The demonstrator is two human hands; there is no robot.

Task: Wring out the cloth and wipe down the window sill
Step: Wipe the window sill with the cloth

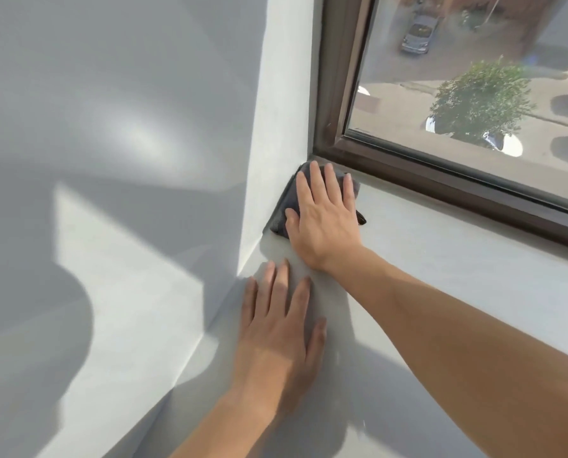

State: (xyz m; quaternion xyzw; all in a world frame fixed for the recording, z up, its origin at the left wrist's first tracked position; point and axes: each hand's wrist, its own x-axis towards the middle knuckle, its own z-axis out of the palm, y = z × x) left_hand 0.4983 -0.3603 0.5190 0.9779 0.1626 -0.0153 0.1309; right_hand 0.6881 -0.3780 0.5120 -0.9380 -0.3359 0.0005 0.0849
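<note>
A dark grey cloth [285, 206] lies flat in the far left corner of the pale grey window sill [441, 276], against the side wall and close to the window frame. My right hand [325, 216] presses down on the cloth with straight, spread fingers and covers most of it. My left hand [281, 322] rests flat on the bare sill nearer to me, fingers straight, apart from the cloth.
A brown window frame [441, 180] runs along the back of the sill, with glass above it looking onto a street. The white side wall [276, 127] closes off the sill on the left. The sill stretches away to the right.
</note>
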